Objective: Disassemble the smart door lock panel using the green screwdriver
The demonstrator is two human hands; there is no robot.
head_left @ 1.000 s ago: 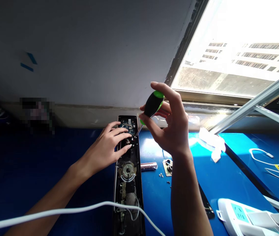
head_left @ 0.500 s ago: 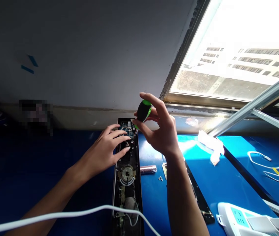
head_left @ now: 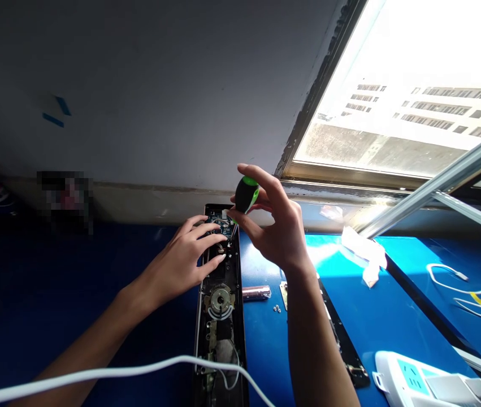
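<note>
A long black device housing (head_left: 240, 316) lies open on the blue table, its inner parts showing. At its far end sits a blue circuit board (head_left: 224, 221), partly covered by fingers. My left hand (head_left: 191, 246) rests over that end with fingers spread flat across the housing. A screwdriver (head_left: 246, 195) with a black and green handle is held in my right hand (head_left: 276, 226), between thumb and fingers. Its shaft slants down to the housing beside the board; the tip is too small to make out. Nearer me in the housing is a round metal part (head_left: 220, 301).
Several small screws (head_left: 277, 308) and a shiny cylindrical battery-like piece (head_left: 257, 293) lie right of the housing. A black panel (head_left: 352, 367) is partly behind my right forearm. A white cable (head_left: 138, 371) crosses in front. A power strip (head_left: 397, 376) stands at the lower right.
My right hand and the screwdriver have shifted very slightly; the handle sits a touch lower and more to the left. The left hand stays spread on the housing.
</note>
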